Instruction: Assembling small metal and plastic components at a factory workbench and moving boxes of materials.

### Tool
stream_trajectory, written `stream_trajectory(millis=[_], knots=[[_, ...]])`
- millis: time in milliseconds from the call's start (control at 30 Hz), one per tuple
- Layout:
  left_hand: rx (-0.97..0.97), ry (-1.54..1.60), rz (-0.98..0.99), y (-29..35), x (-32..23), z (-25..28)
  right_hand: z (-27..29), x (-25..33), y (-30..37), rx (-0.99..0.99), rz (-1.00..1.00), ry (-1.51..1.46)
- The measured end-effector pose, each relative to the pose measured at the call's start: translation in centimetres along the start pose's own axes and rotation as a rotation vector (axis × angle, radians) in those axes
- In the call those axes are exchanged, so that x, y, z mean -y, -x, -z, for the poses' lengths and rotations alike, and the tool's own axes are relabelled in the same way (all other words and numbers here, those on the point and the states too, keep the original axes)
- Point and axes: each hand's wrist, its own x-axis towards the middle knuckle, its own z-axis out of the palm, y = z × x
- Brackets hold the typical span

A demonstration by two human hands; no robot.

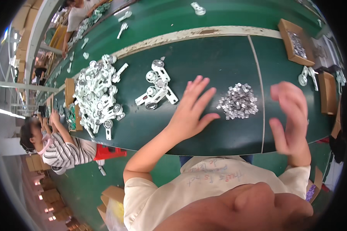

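Note:
My left hand (192, 107) is over the green tabletop with its fingers spread and nothing in it. It lies between a small group of white plastic parts (158, 84), with round heads and flat handles, and a pile of small shiny metal pieces (238, 102). My right hand (291, 117) is raised to the right of that pile, a little blurred. Its fingers are bent and the thumb stands apart from them, with nothing visible between. A large heap of the same white parts (98, 94) sits farther left.
Cardboard boxes stand at the right, one holding metal pieces (297, 44), another beside the table edge (327, 92). Beyond the table, a green conveyor belt (158, 23) carries scattered white parts. A co-worker in stripes (67, 152) sits at the left; another person (78, 17) works across the belt.

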Motion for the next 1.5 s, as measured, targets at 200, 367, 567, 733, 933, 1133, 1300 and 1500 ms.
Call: stream_trajectory(millis=[200,367,567,733,933,1133,1300,1500], knots=[[-0.082,-0.083,0.020,2.3,-2.8,-0.1,0.9,9.3,-2.2,-0.115,0.380,0.094],[-0.112,-0.120,-0.001,5.8,-5.6,-0.1,3.1,14.7,-2.9,-0.111,0.556,0.365],[-0.270,-0.215,0.122,12.6,-7.7,0.7,2.0,14.5,2.2,-0.223,0.532,-0.092],[-0.268,0.324,-0.107,9.4,-11.5,5.6,1.4,17.4,0.0,-0.213,0.491,-0.979],[-0.544,1.160,-0.555,5.5,-20.8,10.1,2.1,16.0,-1.4,-0.026,0.909,-1.209],[-0.865,1.156,-1.301,2.8,-18.6,14.6,1.1,11.5,-5.4,-0.003,1.212,-1.633],[-0.619,0.710,-1.047,-2.0,-9.1,19.1,0.0,5.7,-9.5,-0.474,0.499,-1.229],[-0.574,0.423,-0.307,-6.4,1.5,20.9,-4.5,5.4,-20.8,0.032,0.240,-0.956]])
